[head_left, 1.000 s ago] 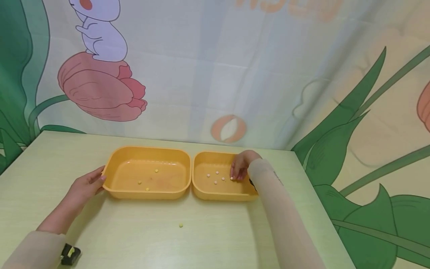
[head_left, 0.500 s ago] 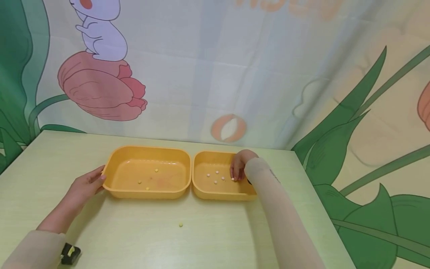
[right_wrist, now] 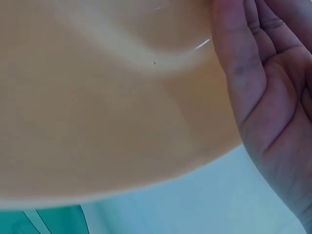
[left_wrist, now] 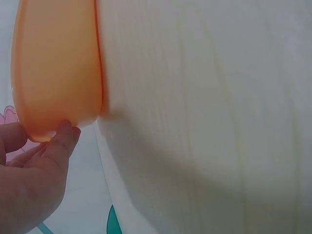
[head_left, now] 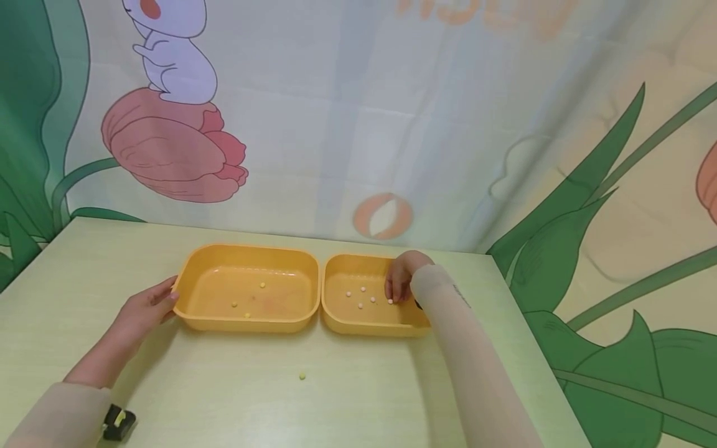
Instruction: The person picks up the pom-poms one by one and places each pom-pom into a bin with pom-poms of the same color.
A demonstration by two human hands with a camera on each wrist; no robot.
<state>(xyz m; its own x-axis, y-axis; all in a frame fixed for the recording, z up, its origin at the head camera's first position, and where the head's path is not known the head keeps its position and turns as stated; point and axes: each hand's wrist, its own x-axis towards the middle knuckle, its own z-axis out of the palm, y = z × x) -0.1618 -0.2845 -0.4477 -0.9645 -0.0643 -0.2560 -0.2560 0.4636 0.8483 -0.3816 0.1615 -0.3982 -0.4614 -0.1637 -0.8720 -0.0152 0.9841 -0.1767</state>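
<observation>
At the left end of the larger yellow tray (head_left: pixel 249 325), my left hand (head_left: pixel 142 311) grips the rim and outer wall; the left wrist view shows its thumb (left_wrist: pixel 12 136) near the edge and fingers against the wall. Three small yellow pieces (head_left: pixel 262 285) lie in this tray. My right hand (head_left: pixel 404 274) reaches down into the smaller yellow tray (head_left: pixel 370 327), fingers pointing at its floor. A small white piece (head_left: pixel 390 302) lies right at its fingertips. Several similar white pieces (head_left: pixel 373 300) sit to its left. In the right wrist view the palm (right_wrist: pixel 278 107) shows, while the fingertips are hidden.
Both trays stand side by side on a pale wooden table (head_left: pixel 235 398). One small yellow-green piece (head_left: pixel 302 376) lies on the table in front of them. A printed curtain (head_left: pixel 297 124) hangs right behind the table's far edge.
The white piece at my right fingertips has shifted slightly right and toward me, and now shows a little more clear of the fingers. My left hand keeps its place on the larger tray.
</observation>
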